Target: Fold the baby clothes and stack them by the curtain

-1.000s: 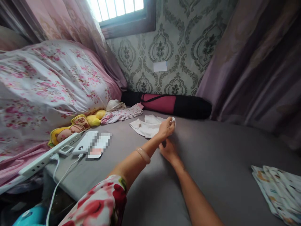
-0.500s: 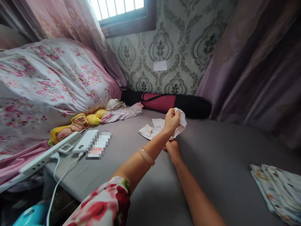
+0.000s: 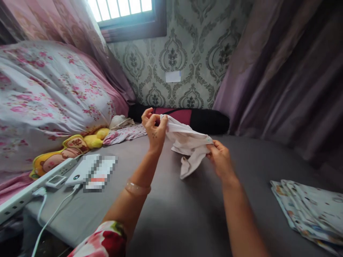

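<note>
A small white garment point(image 3: 187, 139), its exact kind unclear, hangs stretched between my two hands above the grey sheet point(image 3: 171, 203). My left hand point(image 3: 155, 126) pinches its upper left edge between thumb and finger. At the other end, my right hand point(image 3: 219, 157) grips the right edge, thumb and fingers closed on the cloth. One strip of the garment, perhaps a sleeve or cuff, dangles in the middle below the rest. A pale bangle point(image 3: 137, 188) circles my left forearm.
To the left lie a white power strip point(image 3: 63, 167), a white power bank point(image 3: 83, 169) with a cable, a yellow plush toy point(image 3: 57, 157) and a floral cloth point(image 3: 124, 134). A black and maroon long bag point(image 3: 209, 120) lines the wall. Folded patterned cloths point(image 3: 311, 207) lie at right.
My hands have moved apart, the left one leftward and the right one rightward and up. The white garment is now lifted off the sheet and spread between them. The view has shifted slightly.
</note>
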{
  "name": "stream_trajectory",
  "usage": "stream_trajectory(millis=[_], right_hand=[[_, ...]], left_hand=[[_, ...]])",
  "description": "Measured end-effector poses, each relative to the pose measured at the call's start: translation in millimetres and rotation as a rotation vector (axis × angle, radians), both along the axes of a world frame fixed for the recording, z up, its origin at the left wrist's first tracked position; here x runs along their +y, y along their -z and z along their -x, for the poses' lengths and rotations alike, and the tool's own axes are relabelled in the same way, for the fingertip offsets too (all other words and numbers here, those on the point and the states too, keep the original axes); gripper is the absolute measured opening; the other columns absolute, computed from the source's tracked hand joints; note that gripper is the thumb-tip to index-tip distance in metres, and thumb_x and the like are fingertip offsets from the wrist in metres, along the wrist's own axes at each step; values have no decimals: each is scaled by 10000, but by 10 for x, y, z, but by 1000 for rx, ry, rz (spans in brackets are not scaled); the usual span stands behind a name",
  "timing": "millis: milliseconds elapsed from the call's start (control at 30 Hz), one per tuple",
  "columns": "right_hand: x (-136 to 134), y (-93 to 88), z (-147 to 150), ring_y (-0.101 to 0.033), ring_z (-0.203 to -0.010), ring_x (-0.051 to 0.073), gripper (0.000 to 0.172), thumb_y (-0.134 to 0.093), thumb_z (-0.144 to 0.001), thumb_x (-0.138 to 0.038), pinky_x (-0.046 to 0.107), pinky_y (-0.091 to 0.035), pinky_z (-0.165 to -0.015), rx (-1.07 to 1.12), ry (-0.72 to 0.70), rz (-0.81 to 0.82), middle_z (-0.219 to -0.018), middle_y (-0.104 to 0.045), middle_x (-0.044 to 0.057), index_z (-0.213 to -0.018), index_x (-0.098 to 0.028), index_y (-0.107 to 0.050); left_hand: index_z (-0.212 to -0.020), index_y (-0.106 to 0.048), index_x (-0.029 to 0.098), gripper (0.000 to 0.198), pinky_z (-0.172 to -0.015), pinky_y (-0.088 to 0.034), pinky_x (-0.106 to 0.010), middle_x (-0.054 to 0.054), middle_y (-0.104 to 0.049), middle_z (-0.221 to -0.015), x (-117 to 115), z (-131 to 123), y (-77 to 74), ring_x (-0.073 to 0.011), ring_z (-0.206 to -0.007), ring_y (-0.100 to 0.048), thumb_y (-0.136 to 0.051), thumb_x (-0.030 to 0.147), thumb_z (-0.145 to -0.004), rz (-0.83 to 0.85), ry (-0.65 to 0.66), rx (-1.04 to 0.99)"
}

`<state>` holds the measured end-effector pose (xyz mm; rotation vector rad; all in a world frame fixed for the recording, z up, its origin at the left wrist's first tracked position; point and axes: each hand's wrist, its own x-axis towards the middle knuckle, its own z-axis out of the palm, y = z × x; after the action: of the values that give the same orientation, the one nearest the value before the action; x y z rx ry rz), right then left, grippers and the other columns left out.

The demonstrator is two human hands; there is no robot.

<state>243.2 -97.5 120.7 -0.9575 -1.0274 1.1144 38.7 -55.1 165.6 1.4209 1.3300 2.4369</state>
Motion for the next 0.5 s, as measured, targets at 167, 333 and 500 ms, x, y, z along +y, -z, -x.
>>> stream_trajectory(millis=[167,333,500], right_hand=[[-417,-421,-262,-613,-586,164,353,-739,-659,-390,266,-464,-541,-23,-191,78,-743,-697,17,-963,-224,-666],[-356,-304,-544,-633,-690,189,397,-744,-668,-474,286,-474,-612,-376,-241,148,-827,-710,42,-945,-196,-687],[-93,-10,-777,-600,-770,190,269,-674,-683,-411,291,-443,-701,-748,-64,100,-823,-685,29,-820,-180,-678]], left_hand=[[-647,-499,196,233,-603,-391,-231,19,-539,-694,-322,80,-189,-115,-648,-498,-607,346,-788,43,288,60],[-527,-376,199,481,-479,-260,-227,55,-333,-507,-245,157,84,-86,-501,-332,-603,544,-773,449,291,110],[-724,-617,167,517,-489,-306,-223,25,-534,-588,-80,202,702,-115,-547,-460,-632,682,-678,817,454,183]])
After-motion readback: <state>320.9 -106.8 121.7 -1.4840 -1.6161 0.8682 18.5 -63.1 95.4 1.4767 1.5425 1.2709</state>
